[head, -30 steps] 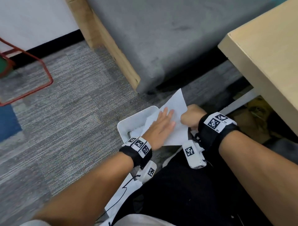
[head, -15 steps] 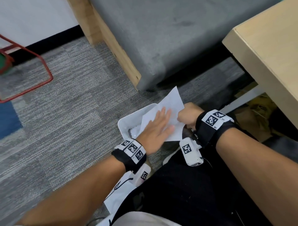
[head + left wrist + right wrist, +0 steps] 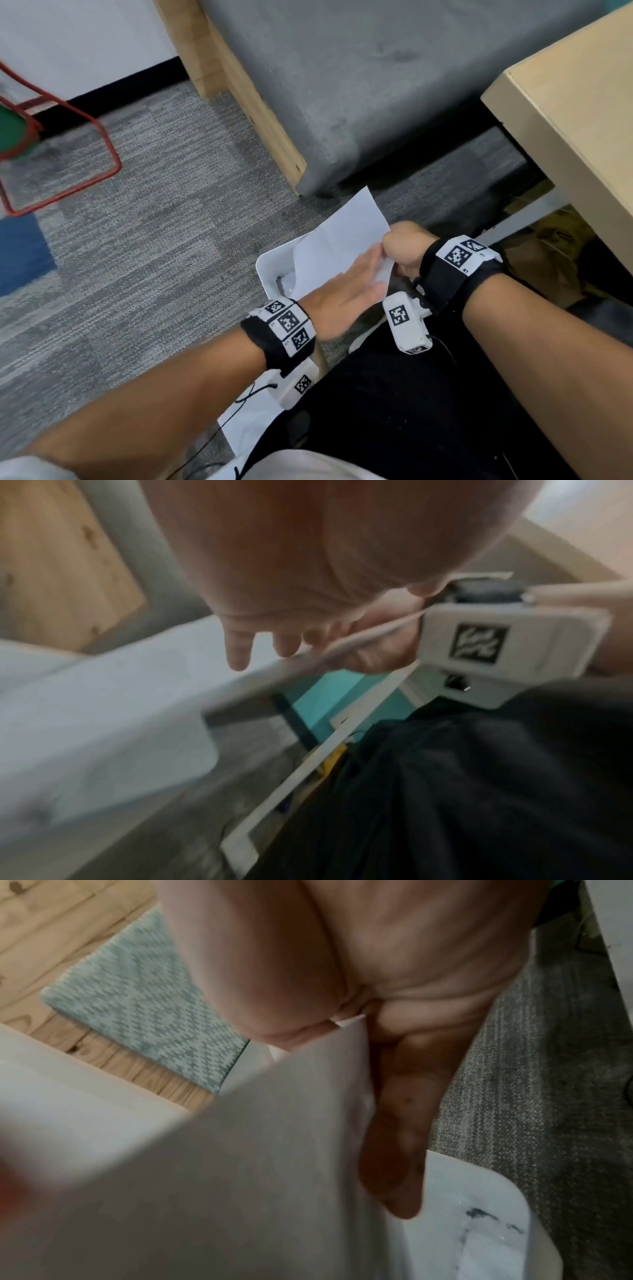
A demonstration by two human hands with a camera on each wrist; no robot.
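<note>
The head view looks steeply down at the left hand point(image 3: 346, 291) and right hand point(image 3: 404, 251) over the carpet floor point(image 3: 154, 257). Each wrist view sits very close under its palm, facing along the fingers point(image 3: 240, 653); all three share the paper point(image 3: 342, 240) and white tub point(image 3: 274, 260)

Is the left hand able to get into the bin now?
Probably not: the paper, pinched by the right hand, covers most of the bin, and the left hand lies flat on top of it.

Soft, even indoor light fills the sharp head view, with deep shadow pooled beneath the pale wooden tabletop point(image 3: 565, 120) right of the white paper sheet point(image 3: 342, 246), while both dimmer wrist views smear that sheet with motion blur.
</note>
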